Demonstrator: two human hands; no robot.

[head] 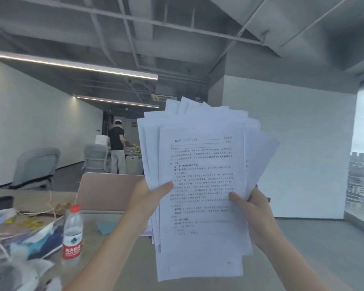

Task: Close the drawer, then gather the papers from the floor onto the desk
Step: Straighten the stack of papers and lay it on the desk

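Though uncountable, papers in two hands.

An office: desk, swivel chairs, exposed ceiling ducts.

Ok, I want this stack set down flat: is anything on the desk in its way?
Nothing visible blocks the bare desk under the papers, held in the left hand and right hand. The water bottle and clutter lie further left.

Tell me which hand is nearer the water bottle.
Left. The left hand grips the papers just right of the water bottle; the right hand holds their far edge.
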